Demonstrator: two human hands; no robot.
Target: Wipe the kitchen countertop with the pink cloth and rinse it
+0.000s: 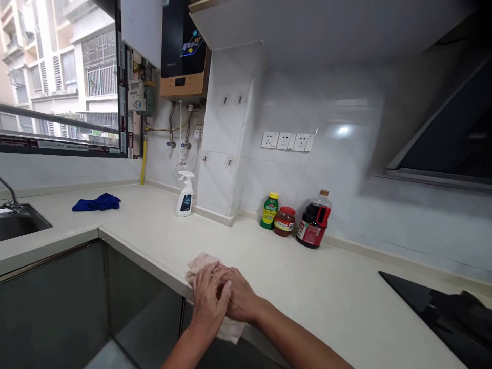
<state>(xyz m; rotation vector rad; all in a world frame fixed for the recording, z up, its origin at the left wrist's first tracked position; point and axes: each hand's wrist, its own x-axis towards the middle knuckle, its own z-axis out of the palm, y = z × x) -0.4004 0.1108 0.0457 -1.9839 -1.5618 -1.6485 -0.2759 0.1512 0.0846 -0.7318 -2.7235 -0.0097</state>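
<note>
A pale pinkish cloth (203,260) lies bunched at the front edge of the countertop, and one end hangs down over the edge below my wrists. My left hand (207,296) comes from the lower left and grips the cloth, its fingers pointing forward and its thumb resting near the right hand. Close against it, my right hand (239,294) bends over the cloth, fingers curled towards the left hand. The two hands touch and overlap, so part of the cloth and some fingertips are hidden beneath them.
Along the wall stand a white spray bottle (185,195), a green bottle with yellow cap (269,211), a red-lidded jar (284,222) and a large dark sauce bottle (313,220). A blue cloth (97,202) lies near the sink (33,219). A black cooktop (434,307) is at right.
</note>
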